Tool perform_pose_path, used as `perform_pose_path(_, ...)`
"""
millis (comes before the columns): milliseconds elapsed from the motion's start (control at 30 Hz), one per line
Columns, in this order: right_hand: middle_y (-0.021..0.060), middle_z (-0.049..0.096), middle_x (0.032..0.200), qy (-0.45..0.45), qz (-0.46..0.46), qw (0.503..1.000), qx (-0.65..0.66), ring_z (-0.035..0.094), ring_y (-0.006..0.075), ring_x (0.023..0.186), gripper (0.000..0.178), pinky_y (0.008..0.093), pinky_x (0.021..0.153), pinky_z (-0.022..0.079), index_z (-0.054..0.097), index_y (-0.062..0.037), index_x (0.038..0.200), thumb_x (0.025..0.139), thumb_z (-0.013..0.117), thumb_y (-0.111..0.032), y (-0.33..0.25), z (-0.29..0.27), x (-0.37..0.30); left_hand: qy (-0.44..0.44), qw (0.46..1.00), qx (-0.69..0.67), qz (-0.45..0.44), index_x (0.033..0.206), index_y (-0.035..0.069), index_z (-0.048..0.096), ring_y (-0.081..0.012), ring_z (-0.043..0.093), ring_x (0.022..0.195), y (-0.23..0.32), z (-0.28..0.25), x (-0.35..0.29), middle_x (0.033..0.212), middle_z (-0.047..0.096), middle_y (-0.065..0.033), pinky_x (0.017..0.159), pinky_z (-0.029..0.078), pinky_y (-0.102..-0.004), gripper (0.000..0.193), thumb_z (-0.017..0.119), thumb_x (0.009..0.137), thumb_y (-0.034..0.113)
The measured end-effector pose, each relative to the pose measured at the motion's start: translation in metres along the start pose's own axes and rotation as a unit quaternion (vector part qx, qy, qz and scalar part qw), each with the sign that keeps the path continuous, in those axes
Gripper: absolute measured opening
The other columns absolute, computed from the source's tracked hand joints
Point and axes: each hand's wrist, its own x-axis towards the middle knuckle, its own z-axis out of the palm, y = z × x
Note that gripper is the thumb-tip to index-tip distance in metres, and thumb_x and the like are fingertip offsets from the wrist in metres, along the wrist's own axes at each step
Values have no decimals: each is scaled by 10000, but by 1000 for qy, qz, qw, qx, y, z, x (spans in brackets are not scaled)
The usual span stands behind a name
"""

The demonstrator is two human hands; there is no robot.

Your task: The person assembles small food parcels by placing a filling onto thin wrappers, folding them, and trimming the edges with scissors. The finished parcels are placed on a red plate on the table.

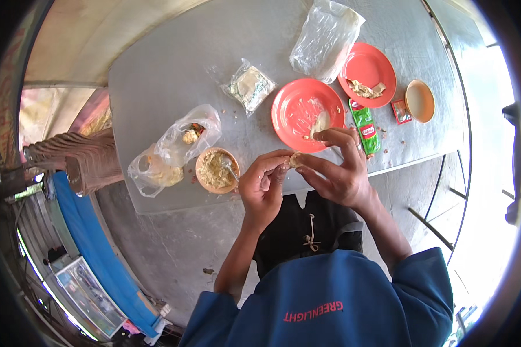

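A small pale piece of folded dough [295,159] is pinched between the fingertips of both hands, over the table's near edge. My left hand [263,188] grips it from the left, fingers closed. My right hand [344,173] holds its other side between thumb and fingers. Just beyond the hands sits a red plate [289,115] smeared with whitish paste, a pale oval piece on its right part. To the left stands an orange bowl [200,173] of lumpy pale mixture with a metal spoon [227,163] in it.
Another red plate [371,61] holds folded dough pieces. Near it lie a green packet [364,128], a small red packet [401,112] and a bowl of pale liquid [419,101]. Clear plastic bags [327,40] and a wrapped white stack [250,85] rest on the metal table [173,69].
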Motion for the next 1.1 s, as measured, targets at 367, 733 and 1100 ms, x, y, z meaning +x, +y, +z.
perform_pose_path(367, 127, 630, 1146, -2, -33, 997, 75, 633, 265, 947, 320, 363, 729, 556, 774, -114, 1016, 705, 835, -66, 0, -31, -40, 195, 964, -177, -51, 1171, -39, 598, -232, 655, 1072, -3, 71, -73, 1178, 657, -165, 946, 575, -373, 224, 579, 1023, 128)
perform_pose_path(733, 106, 575, 1192, -68, -36, 996, 54, 600, 276, 1000, 282, 361, 748, 546, 738, -144, 1006, 743, 835, -181, 21, -63, -117, 340, 878, -307, -138, 1193, 23, 601, -205, 671, 1048, -22, 106, -143, 1173, 656, -117, 904, 599, -342, 220, 570, 1030, 169)
perform_pose_path(1100, 236, 417, 1312, -236, 59, 967, -68, 448, 463, 1157, 624, 545, 994, 421, 558, -80, 1328, 712, 648, -27, 159, 13, -102, 365, 855, -324, -175, 1335, 5, 487, -251, 627, 1175, -39, 118, -152, 1344, 577, -195, 997, 566, -369, 303, 513, 1043, 78)
